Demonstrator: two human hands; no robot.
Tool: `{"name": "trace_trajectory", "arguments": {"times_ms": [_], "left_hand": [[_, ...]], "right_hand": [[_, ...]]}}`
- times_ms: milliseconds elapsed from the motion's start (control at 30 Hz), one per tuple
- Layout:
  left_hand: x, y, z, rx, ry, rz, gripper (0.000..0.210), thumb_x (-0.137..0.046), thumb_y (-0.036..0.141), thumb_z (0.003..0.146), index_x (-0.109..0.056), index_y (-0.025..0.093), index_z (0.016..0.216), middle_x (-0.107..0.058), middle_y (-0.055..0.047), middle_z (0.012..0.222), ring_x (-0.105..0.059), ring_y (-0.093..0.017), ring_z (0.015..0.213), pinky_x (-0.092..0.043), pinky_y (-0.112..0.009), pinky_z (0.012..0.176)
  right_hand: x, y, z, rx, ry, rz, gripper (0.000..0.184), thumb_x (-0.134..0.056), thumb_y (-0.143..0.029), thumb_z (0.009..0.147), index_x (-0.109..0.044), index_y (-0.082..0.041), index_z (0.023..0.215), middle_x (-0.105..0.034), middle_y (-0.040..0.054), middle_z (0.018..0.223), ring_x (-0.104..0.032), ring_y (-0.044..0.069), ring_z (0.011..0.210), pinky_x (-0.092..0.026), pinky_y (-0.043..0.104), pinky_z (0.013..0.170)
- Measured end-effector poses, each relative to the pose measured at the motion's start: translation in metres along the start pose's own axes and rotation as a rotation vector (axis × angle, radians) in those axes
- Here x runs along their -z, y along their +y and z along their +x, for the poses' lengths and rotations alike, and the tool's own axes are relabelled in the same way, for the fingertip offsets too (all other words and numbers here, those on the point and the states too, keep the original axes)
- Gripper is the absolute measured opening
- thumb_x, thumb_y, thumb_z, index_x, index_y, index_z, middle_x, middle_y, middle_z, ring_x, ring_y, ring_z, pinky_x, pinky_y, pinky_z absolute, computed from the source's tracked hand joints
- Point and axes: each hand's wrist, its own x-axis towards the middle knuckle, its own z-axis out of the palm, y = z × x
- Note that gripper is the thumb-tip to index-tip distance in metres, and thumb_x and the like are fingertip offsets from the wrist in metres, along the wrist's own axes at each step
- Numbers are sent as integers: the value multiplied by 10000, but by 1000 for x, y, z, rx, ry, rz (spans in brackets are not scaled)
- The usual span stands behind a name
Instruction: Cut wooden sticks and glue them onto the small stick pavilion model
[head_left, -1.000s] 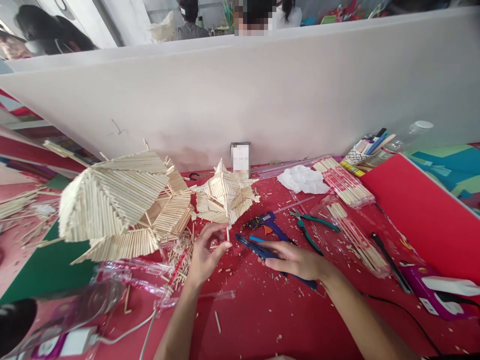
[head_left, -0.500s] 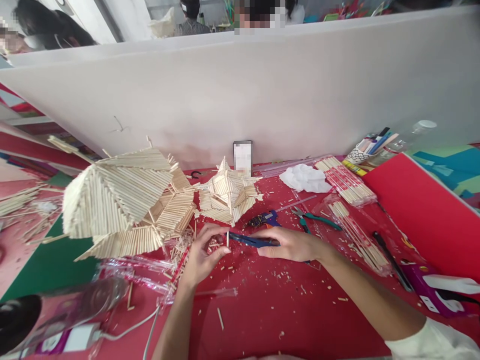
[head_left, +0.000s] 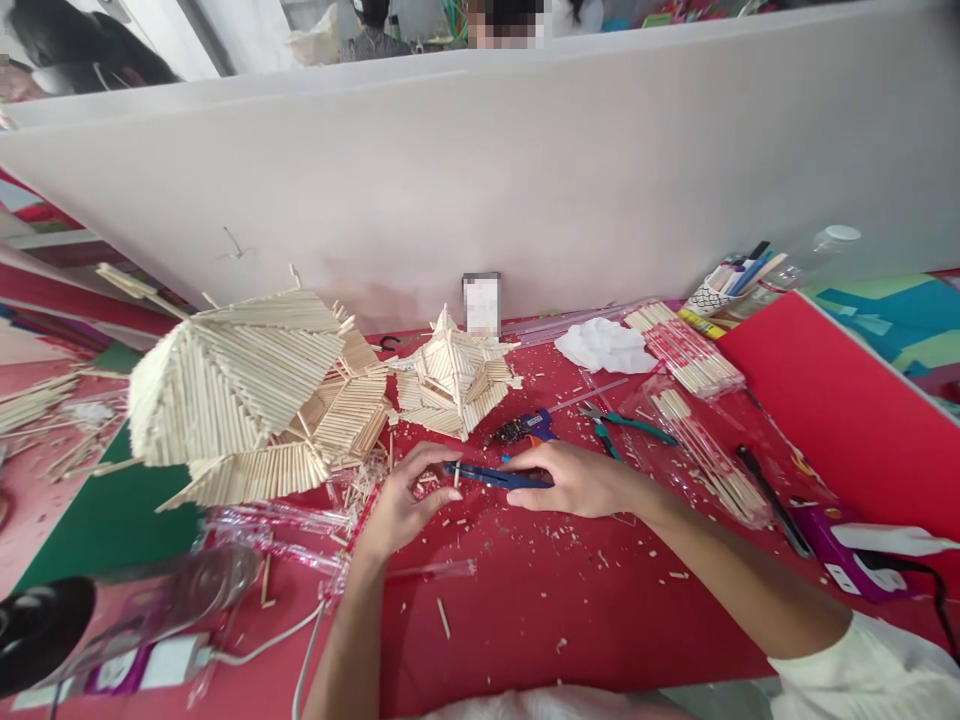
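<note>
My left hand (head_left: 405, 503) pinches a short wooden stick (head_left: 457, 477) upright between thumb and fingertips. In my right hand (head_left: 576, 480) is a pair of blue-handled pliers (head_left: 491, 476), held level with its jaws pointing left. The jaws are at the stick's upper part, overlapping it close to my left fingertips; whether they are closed on it I cannot tell. Just beyond my hands stands a small tiered roof model (head_left: 454, 372) built of sticks. A larger stick-built roof model (head_left: 232, 380) is to the left.
A glue gun (head_left: 525, 427) and green-handled cutters (head_left: 634, 428) lie beyond my right hand. Packs of sticks (head_left: 701, 455), crumpled tissue (head_left: 604, 345) and a red board (head_left: 847, 420) are on the right. A bottle (head_left: 172, 600) and cable (head_left: 262, 650) occupy the near left. Wood scraps litter the red tabletop (head_left: 487, 620).
The pliers' jaws have moved left, from beside the stick to across its upper part. Both hands keep their grip. The view has shifted slightly.
</note>
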Motion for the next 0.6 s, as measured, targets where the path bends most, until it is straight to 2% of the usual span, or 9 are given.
{"name": "trace_trajectory", "arguments": {"times_ms": [167, 333, 600], "left_hand": [[2, -2, -2, 5, -37, -21, 369, -770, 420, 886, -720, 240, 1204, -709, -99, 1176, -664, -252, 1110, -542, -371, 960], [2, -4, -3, 22, -58, -22, 390, -796, 399, 866, -718, 237, 1212, -724, -105, 1207, -668, -260, 1151, -510, -392, 1025], [3, -5, -6, 18, -91, -5, 432, -791, 410, 869, -695, 234, 1253, -724, -111, 1220, -669, -265, 1149, -519, -408, 1021]], "right_hand": [[-6, -7, -5, 7, 79, -85, 339, -628, -429, 928, -772, -167, 1086, -756, 59, 902, -640, 174, 761, -413, 283, 702], [-11, -11, -8, 27, 122, -156, 317, -608, -426, 932, -769, -170, 1029, -732, 49, 816, -606, 164, 697, -386, 281, 662], [-22, -9, -12, 12, 176, -194, 362, -600, -455, 924, -775, -176, 1074, -760, 74, 830, -638, 186, 717, -391, 279, 656]]}}
